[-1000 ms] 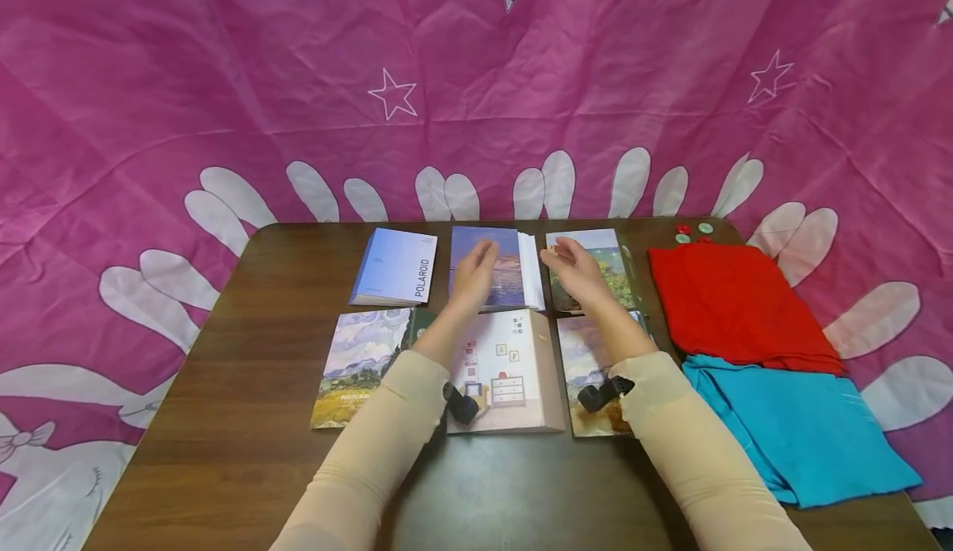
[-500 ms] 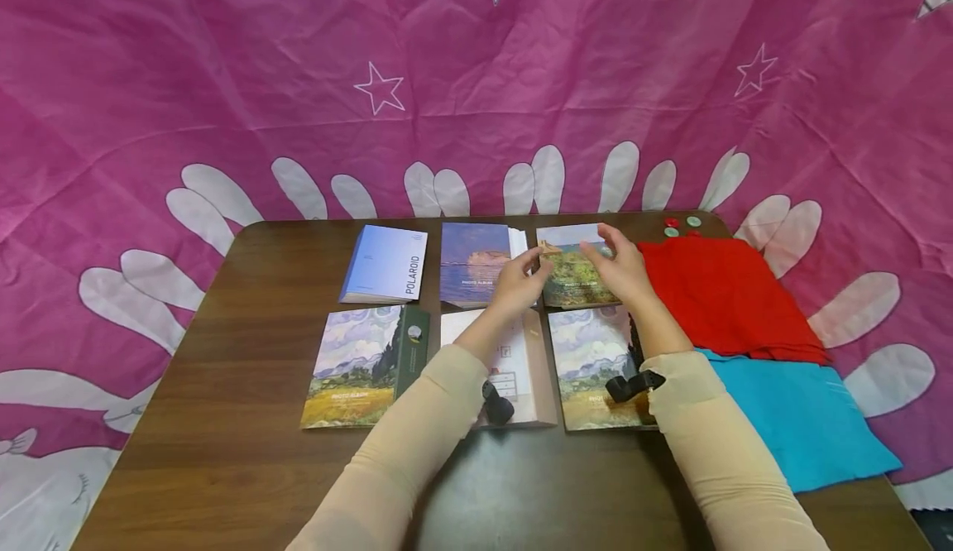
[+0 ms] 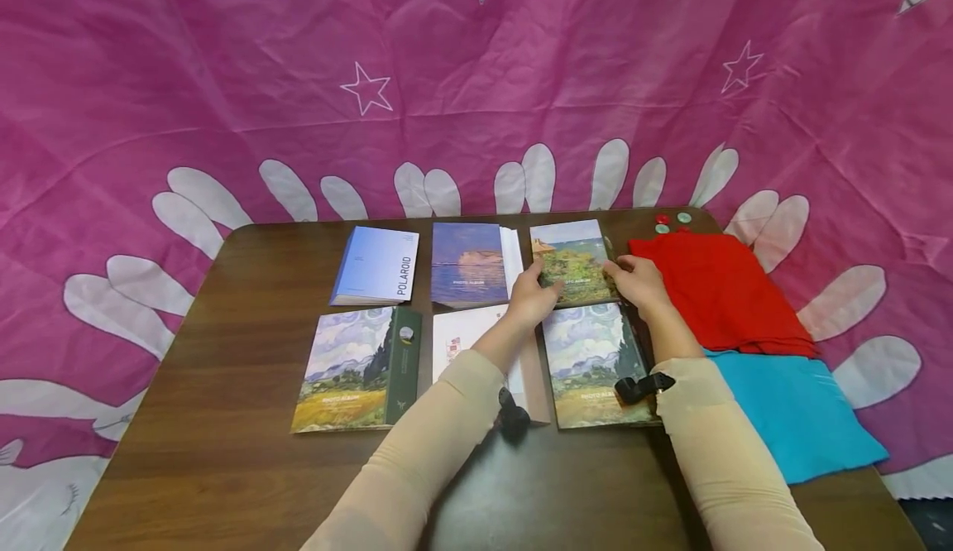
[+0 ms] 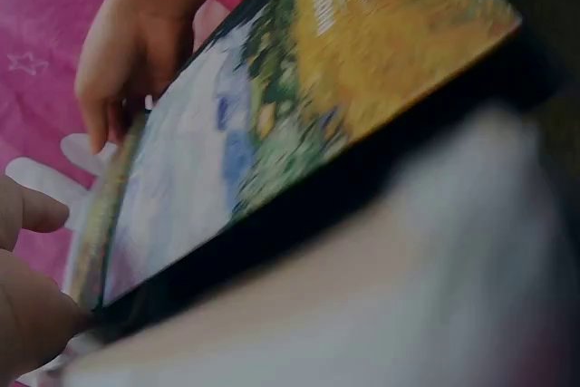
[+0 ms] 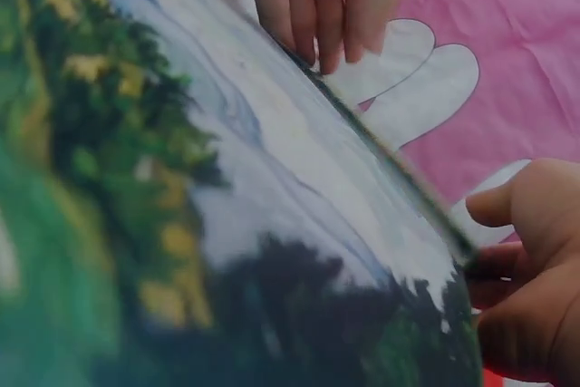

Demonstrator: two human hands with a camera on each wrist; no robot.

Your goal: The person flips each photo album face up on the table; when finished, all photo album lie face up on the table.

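Head cam: garden-print album (image 3: 575, 255) btwn L fingers (image 3: 533, 273) & R fingers (image 3: 615, 270).

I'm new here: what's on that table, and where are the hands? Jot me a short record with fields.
Surface: brown table
Back row, left to right: blue POLAROID book, purple seascape album, garden-painting album
Front row, left to right: green-spined album, pale book, field-painting album
Left hand: at the garden-painting album's left side
Right hand: at its right side
Grip: unclear
Right of the books: red cloth, blue cloth, small red and green discs
Backdrop: pink fabric
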